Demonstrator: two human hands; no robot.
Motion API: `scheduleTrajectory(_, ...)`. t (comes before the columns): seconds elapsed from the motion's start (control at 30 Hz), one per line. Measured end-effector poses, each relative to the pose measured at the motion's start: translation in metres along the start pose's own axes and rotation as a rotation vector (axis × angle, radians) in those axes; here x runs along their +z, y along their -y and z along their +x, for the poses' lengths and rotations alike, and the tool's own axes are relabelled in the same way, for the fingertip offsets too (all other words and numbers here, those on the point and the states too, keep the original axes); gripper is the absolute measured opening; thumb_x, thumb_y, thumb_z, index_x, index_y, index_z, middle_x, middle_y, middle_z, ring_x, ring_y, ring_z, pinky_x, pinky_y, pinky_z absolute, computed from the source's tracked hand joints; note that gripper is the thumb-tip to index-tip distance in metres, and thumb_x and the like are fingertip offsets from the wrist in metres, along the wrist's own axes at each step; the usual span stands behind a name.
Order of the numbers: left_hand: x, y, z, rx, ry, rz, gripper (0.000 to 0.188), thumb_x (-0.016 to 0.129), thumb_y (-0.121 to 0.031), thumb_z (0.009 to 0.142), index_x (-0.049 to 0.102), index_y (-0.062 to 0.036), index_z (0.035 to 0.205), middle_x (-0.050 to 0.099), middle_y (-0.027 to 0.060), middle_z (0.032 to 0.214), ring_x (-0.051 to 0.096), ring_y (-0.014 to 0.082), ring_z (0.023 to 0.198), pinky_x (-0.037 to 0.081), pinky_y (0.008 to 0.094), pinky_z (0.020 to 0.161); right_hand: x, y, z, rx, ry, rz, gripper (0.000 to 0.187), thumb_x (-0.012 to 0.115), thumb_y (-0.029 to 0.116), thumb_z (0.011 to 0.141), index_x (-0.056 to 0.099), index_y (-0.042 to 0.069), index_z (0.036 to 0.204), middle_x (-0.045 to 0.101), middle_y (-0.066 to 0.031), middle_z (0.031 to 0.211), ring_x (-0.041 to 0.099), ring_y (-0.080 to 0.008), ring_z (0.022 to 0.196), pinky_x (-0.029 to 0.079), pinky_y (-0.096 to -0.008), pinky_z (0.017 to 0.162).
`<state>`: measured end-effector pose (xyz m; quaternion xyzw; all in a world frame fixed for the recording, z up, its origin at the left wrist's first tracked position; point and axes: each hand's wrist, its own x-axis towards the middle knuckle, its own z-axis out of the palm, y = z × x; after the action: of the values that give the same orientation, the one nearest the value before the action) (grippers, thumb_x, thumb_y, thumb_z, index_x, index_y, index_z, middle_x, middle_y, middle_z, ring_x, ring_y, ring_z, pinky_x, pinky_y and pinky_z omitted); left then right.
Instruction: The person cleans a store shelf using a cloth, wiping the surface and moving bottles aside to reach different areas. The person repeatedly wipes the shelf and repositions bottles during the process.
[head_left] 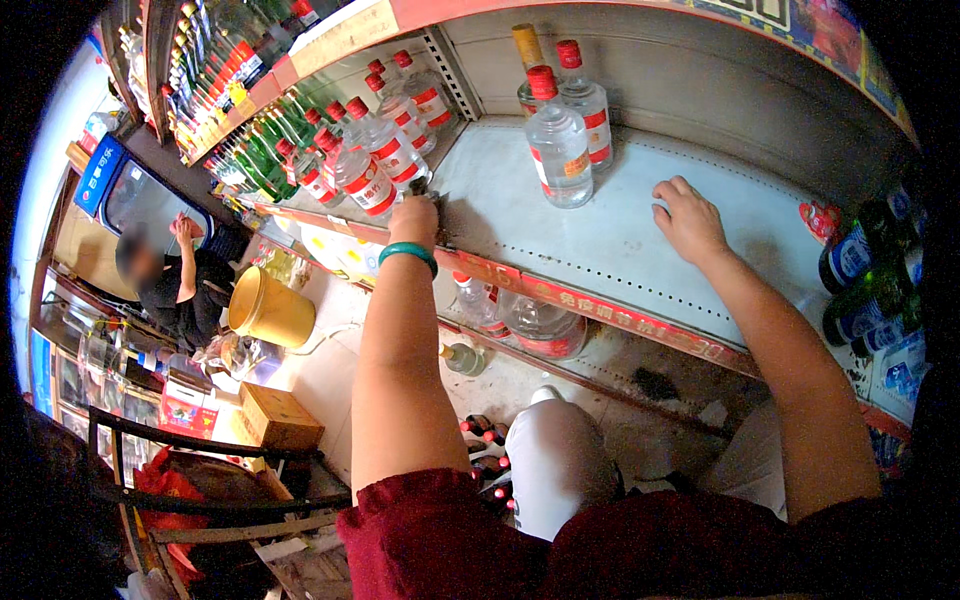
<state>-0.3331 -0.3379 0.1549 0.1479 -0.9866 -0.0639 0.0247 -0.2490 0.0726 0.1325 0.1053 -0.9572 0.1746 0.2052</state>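
My left hand, below a green bangle, is at the front left of the pale blue shelf. A dark, crumpled rag pokes out from its grip; most of the fingers are hidden. Just beyond that hand stand several clear bottles with red caps and red-and-white labels, the nearest bottle beside my fingers. My right hand rests on the shelf with its fingers loosely bent and nothing in them. Left of it, a clear red-capped bottle stands upright in front of another bottle and a yellow-capped one.
Green bottles lie at the far right. Under the shelf stand large clear jugs, and a small bottle is on the floor. At the left are a yellow bucket, a cardboard box, a chair and another person.
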Motion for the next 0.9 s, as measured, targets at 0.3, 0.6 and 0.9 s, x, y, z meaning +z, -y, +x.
scheduleTrajectory(0.3,0.020,0.009,0.016,0.007,-0.005,0.233,0.035,0.041,-0.021,0.087,0.062,-0.0003,0.104,0.059,0.0189,0.111,0.056,0.0322,0.106,0.044,0.0405,0.089,0.003,0.000,0.000,-0.018,0.005,-0.014,0.019,0.057,0.019,0.080,0.053,0.010,0.097,0.052,-0.0091,0.097,0.056,-0.0293,0.092,0.047,-0.0400,0.076)
scheduleTrajectory(0.6,0.038,-0.037,0.016,0.255,-0.214,-0.007,0.029,0.043,-0.014,0.082,0.064,0.0000,0.097,0.061,0.0214,0.103,0.059,0.0355,0.096,0.042,0.0422,0.090,0.005,0.002,0.000,-0.022,0.004,-0.008,0.019,0.057,0.017,0.080,0.053,0.009,0.097,0.051,-0.0096,0.097,0.055,-0.0289,0.093,0.046,-0.0406,0.076)
scheduleTrajectory(0.9,0.053,-0.076,0.107,0.365,-0.137,0.186,0.032,0.044,-0.015,0.081,0.063,-0.0028,0.103,0.062,0.0173,0.107,0.057,0.0310,0.104,0.032,0.0420,0.098,0.010,0.000,0.004,-0.040,0.010,0.005,0.021,0.058,0.015,0.079,0.053,0.008,0.098,0.053,-0.0109,0.097,0.056,-0.0305,0.090,0.046,-0.0405,0.076)
